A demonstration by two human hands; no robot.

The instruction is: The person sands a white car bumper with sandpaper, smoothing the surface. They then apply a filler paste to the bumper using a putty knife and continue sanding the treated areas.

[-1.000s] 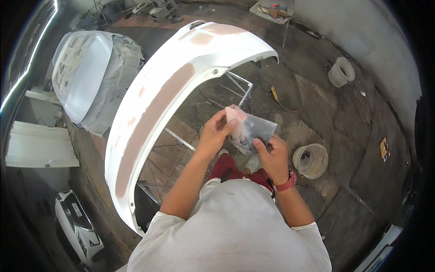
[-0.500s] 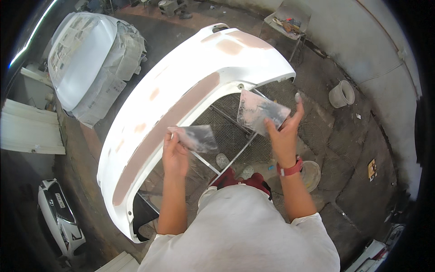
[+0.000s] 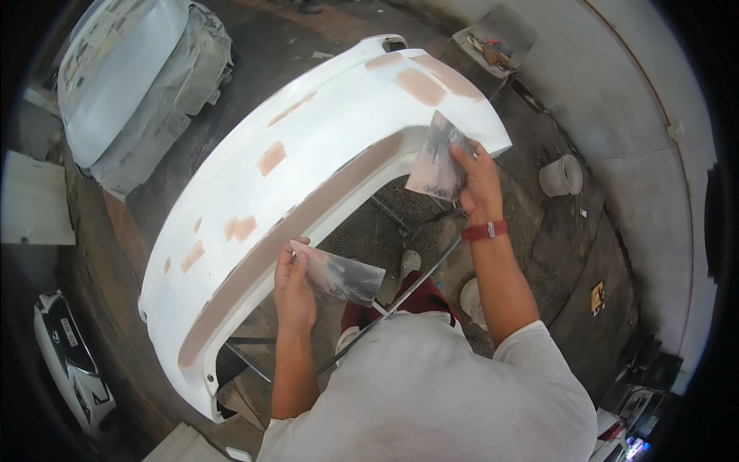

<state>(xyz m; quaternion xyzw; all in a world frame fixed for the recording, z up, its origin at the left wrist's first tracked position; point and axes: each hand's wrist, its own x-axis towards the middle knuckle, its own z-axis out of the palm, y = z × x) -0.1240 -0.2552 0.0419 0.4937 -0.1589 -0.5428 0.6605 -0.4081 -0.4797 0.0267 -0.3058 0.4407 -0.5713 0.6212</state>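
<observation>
Holding the left plate (image 3: 342,276) and right plate (image 3: 436,163) well apart, beside the bumper (image 3: 308,158).
Clamping thumb and fingers of the left hand (image 3: 295,299) on the left plate's pink-smeared outer end, near the middle of the bumper's inner edge; clamping the right hand (image 3: 483,186) on the right plate's side, near the right end of that same edge. Apparently handling smeared paste on the plates at this step, rather than working the pinkish patches (image 3: 271,159). Probably calling, as a next move, for a firm pinch and steady, well-angled plates. Being unable to tell, from this angle, any touch on the bumper.
</observation>
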